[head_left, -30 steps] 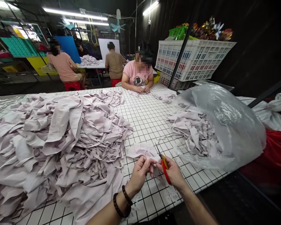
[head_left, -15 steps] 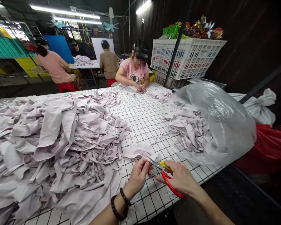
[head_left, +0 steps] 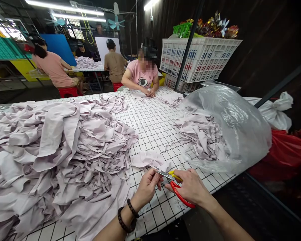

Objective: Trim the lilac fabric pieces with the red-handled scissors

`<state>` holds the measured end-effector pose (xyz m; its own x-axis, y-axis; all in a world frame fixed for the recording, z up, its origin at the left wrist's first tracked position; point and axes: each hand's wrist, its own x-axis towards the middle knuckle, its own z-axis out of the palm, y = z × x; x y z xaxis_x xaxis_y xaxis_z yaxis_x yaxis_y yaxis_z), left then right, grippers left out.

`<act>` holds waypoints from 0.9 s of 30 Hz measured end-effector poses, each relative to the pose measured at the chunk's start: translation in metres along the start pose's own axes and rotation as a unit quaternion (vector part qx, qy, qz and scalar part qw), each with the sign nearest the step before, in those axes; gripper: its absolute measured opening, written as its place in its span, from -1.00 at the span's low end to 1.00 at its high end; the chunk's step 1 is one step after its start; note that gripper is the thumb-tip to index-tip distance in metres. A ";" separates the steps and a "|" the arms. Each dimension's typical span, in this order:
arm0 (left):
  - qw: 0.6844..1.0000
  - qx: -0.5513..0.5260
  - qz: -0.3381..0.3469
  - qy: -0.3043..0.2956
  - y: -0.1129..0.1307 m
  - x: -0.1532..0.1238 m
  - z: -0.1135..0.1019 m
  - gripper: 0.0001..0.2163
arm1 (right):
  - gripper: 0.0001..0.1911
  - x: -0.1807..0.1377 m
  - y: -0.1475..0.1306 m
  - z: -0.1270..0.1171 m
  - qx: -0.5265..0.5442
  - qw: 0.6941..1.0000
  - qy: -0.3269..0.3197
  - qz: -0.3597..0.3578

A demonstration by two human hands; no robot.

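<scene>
My right hand [head_left: 190, 187] is closed around scissors [head_left: 177, 192] with one red and one yellow handle. Their blades point left, up to the fingertips of my left hand [head_left: 149, 187]. That left hand pinches the near edge of a pale pinkish fabric piece [head_left: 150, 159], which lies spread on the table beyond it. The blade tips are at the fabric's edge; whether they are cutting through it I cannot tell. To the left rises a big heap of similar fabric pieces [head_left: 95, 144]. Two dark bead bracelets [head_left: 125, 217] circle my left wrist.
A clear plastic bag [head_left: 251, 130] lies open at right with a fabric pile [head_left: 203, 137] at its mouth. The table [head_left: 145, 124] has a black grid. Across it a co-worker [head_left: 142, 73] handles fabric. White crates [head_left: 200, 57] stand behind a dark post [head_left: 188, 50].
The view has shifted slightly, so most things sit a little higher and further left. My hands, the scissors and the fabric piece keep nearly the same arrangement.
</scene>
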<state>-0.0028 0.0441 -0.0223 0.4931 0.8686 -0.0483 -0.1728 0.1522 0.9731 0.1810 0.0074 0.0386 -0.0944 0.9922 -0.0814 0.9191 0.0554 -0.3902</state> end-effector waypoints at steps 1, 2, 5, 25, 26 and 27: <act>1.000 -0.003 0.000 0.000 0.000 0.000 0.000 -0.71 | -0.63 0.000 0.001 0.002 -0.005 1.000 0.002 -0.002; 1.000 -0.005 -0.001 0.000 0.000 -0.001 0.000 -0.71 | -0.63 0.000 0.002 0.004 -0.009 1.000 0.006 -0.005; 1.000 -0.005 -0.005 -0.001 0.000 -0.001 0.000 -0.71 | -0.62 -0.001 0.005 0.011 -0.019 1.000 0.016 -0.015; 0.831 0.540 0.028 0.134 0.017 -0.007 -0.087 -0.65 | -0.80 0.069 0.002 0.053 0.111 0.989 0.037 0.087; 0.816 0.565 0.028 0.118 0.013 0.000 -0.095 -0.65 | -0.81 0.070 0.006 0.049 0.117 0.988 0.041 0.089; 0.808 0.580 0.028 0.101 0.010 0.006 -0.101 -0.69 | -0.83 0.070 0.012 0.045 0.121 0.987 0.046 0.094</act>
<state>-0.0876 0.0981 -0.0354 0.3426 0.9360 0.0804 0.7828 -0.3318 0.5264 0.1683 0.0729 -0.0127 0.1145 0.9890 -0.0939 0.7982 -0.1478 -0.5840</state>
